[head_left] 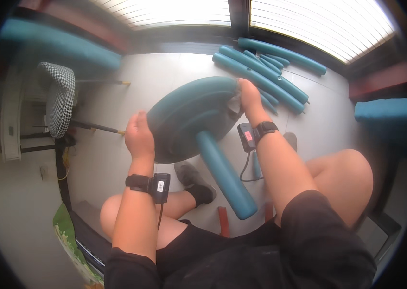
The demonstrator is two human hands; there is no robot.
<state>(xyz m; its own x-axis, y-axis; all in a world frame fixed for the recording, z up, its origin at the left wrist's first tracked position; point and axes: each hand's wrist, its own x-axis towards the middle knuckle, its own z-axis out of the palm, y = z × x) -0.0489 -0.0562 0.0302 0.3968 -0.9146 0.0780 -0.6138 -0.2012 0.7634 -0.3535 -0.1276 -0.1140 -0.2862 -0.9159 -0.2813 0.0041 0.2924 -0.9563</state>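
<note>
A large teal round base (179,120), tilted on edge, is held up between my two hands. From its middle a thick teal post (226,176) sticks out toward me, its rounded end near my lap. My left hand (139,136) grips the base's left rim, fingers up along the edge. My right hand (251,100) is closed on the far right rim, part of its fingers hidden behind it. A small pale patch, perhaps wrapping, shows on the rim under that hand; I cannot make out what it is.
Several teal poles (261,79) and shorter pegs lie on the pale tiled floor (162,67) by the window. A houndstooth chair (58,98) stands left. Teal-covered furniture (387,111) is at right. Reddish stool legs (223,221) show below my lap.
</note>
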